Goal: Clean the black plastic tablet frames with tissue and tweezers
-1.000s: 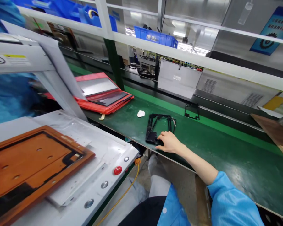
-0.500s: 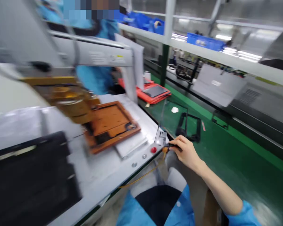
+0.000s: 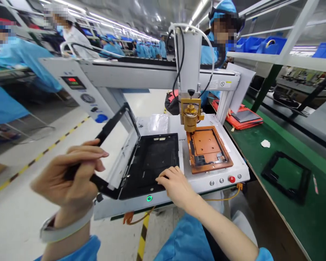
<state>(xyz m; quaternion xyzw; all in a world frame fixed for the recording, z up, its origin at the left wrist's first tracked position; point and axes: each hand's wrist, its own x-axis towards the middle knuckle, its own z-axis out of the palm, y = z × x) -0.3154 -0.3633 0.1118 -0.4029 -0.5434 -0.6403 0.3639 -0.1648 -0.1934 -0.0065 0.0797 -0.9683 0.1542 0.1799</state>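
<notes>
On the left, my left hand (image 3: 76, 170) grips the near side of a black hinged frame lid (image 3: 111, 125), which stands tilted up. The lid joins a flat black fixture base (image 3: 154, 156) lying on a white benchtop machine (image 3: 105, 208). My right hand (image 3: 176, 186) rests at the base's front right corner, its fingers bent and pressed together. Whatever those fingertips pinch, if anything, is hidden. To the right lies an orange fixture plate (image 3: 206, 143) with a dark frame piece in it. A brass-coloured machine head (image 3: 190, 117) hangs over that plate's back left corner.
A red button (image 3: 232, 179) sits on the machine's front right. The green bench (image 3: 282, 217) at right carries a black frame (image 3: 286, 177), a white scrap (image 3: 265, 144) and red folders (image 3: 244, 117). A co-worker (image 3: 224, 21) is behind the machine. A clear plastic bag (image 3: 158, 123) lies behind the base.
The view has swung left. My right hand has moved from the machine's right end to the black fixture base. My left hand has come into view, holding the raised lid.
</notes>
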